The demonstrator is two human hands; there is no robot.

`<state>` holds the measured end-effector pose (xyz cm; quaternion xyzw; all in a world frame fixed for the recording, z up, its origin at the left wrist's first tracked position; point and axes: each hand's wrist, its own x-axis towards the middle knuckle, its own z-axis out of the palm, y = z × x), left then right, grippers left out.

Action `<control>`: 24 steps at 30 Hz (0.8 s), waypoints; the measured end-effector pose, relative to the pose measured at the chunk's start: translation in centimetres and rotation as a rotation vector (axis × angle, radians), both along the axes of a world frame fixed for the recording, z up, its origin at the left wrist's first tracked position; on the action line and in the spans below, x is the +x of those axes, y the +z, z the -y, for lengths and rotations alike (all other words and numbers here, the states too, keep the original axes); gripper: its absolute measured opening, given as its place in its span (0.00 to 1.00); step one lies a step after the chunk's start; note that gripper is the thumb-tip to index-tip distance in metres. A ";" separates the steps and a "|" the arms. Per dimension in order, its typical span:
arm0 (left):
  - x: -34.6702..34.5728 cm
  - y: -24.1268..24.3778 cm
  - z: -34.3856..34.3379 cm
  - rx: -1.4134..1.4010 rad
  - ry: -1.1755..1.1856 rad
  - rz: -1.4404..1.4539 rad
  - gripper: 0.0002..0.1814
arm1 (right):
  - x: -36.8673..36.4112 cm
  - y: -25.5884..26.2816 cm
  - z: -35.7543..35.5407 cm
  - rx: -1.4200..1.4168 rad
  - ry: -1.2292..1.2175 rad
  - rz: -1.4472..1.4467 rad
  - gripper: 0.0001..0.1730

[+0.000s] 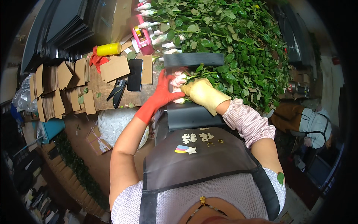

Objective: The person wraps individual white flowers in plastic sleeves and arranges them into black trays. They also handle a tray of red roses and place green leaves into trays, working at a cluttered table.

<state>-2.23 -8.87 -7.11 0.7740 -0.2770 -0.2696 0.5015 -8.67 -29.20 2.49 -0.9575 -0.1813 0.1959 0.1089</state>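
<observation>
Several pink roses (179, 79) lie with their heads together between my two hands, on a dark sheet (193, 113) that hangs over the table's front edge. My left hand (164, 91), in a red rubber glove, curves around the left side of the blooms with thumb and fingers apart. From the right, my right hand (203, 92), in a yellow glove, has its curled fingers at the roses just behind the heads; its palm hides some stems. Leafy stems run off to the right. Just beyond the blooms is a dark ribbed corrugated piece (193, 59).
Leafy rose stems (223, 36) cover the table's right side, several heads in white netting (148, 25). Leftward lie a pink tape dispenser (144, 39), smartphone (135, 75), black stapler (117, 93), yellow roll (109, 49) and cardboard pieces (50, 81). A tub of white pieces (119, 126) stands below; a person (310, 126) bends at right.
</observation>
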 end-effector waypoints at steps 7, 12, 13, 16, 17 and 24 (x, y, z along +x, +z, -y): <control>-1.4 -0.2 0.0 -0.115 0.133 0.088 0.45 | -1.3 1.3 0.1 0.053 -0.301 0.161 0.13; -1.6 -1.5 0.0 -0.129 0.144 0.074 0.45 | 0.1 -0.7 0.3 -0.014 -0.209 0.081 0.07; -1.7 -1.5 -0.1 -0.126 0.149 0.058 0.45 | -0.1 -0.4 -0.1 -0.040 -0.226 0.109 0.07; -1.6 -1.7 0.0 -0.118 0.138 0.097 0.45 | -0.3 -0.3 -0.5 -0.111 -0.218 0.142 0.07; -1.7 -1.8 0.0 -0.112 0.136 0.079 0.45 | 0.2 -0.5 -0.3 -0.127 -0.171 0.120 0.08; -1.3 0.2 0.1 -0.047 0.120 -0.123 0.43 | 0.5 -0.3 0.6 0.075 -0.103 0.102 0.14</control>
